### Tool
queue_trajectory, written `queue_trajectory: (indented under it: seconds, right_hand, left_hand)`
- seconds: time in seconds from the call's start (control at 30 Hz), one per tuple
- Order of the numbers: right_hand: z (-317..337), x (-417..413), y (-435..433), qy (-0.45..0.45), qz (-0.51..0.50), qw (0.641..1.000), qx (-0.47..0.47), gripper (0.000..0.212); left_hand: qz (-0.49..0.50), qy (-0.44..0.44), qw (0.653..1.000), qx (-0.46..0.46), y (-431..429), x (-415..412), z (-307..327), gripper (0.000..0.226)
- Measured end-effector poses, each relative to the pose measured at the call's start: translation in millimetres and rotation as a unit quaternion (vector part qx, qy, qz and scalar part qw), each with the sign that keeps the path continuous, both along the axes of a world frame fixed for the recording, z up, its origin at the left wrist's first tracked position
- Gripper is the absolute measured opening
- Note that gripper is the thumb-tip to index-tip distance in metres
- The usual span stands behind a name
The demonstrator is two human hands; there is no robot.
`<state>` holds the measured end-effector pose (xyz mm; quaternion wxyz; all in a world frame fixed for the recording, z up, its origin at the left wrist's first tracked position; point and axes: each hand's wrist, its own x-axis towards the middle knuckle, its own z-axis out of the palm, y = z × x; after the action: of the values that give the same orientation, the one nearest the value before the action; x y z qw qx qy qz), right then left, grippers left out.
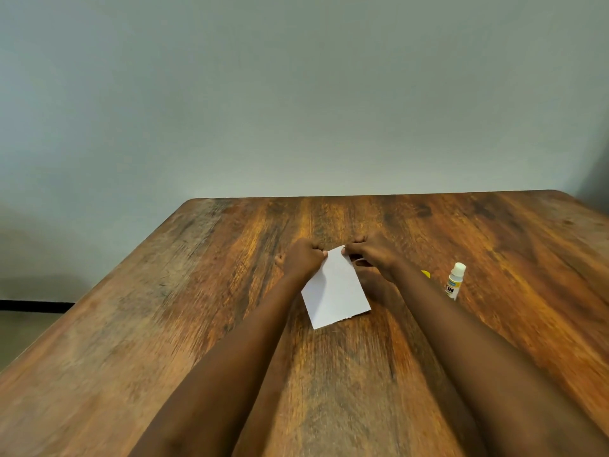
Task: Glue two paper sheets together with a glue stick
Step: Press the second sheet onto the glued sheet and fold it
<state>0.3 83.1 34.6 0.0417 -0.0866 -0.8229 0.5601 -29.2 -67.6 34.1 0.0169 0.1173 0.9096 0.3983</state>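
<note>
A small white paper sheet (334, 290) lies on the wooden table (164, 324), tilted, its near edge toward me. My left hand (301, 258) pinches the sheet's far left corner. My right hand (372, 255) pinches the far right corner, where a thin white edge curls under the fingers; whether that is a second sheet I cannot tell. A white glue stick (455, 281) with a white tip stands upright to the right of my right forearm. A yellow cap (426, 274) peeks out just behind that forearm.
The table's far edge meets a plain grey-green wall (296, 94). The table's left edge runs diagonally, with floor and a dark baseboard (36, 306) beyond it.
</note>
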Motion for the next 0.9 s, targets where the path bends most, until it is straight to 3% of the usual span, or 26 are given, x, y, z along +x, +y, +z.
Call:
queue_trajectory:
  seconds: [0.13, 0.33, 0.57, 0.67, 0.9]
  right_hand:
    - [-2, 0, 2, 0.008, -0.026, 0.999, -0.042, 0.022]
    - [-9, -2, -5, -0.005, -0.009, 0.998, -0.069, 0.022]
    - [-8, -4, -5, -0.008, 0.028, 1.0, -0.009, 0.019]
    - [-3, 0, -8, 0.001, 0.043, 0.999, -0.015, 0.028]
    - [-2, 3, -9, -0.014, 0.054, 0.998, 0.013, 0.019]
  left_hand:
    - [0.02, -0.037, 0.999, 0.01, -5, 0, -1, 0.027]
    - [0.011, -0.047, 0.998, 0.029, -3, 1, 0, 0.013]
    - [-0.02, -0.053, 0.997, 0.055, -1, 4, 1, 0.027]
    - [-0.021, -0.038, 0.997, 0.07, 3, 3, -1, 0.03]
    - [0.044, -0.002, 0.994, 0.104, 9, 3, -8, 0.019]
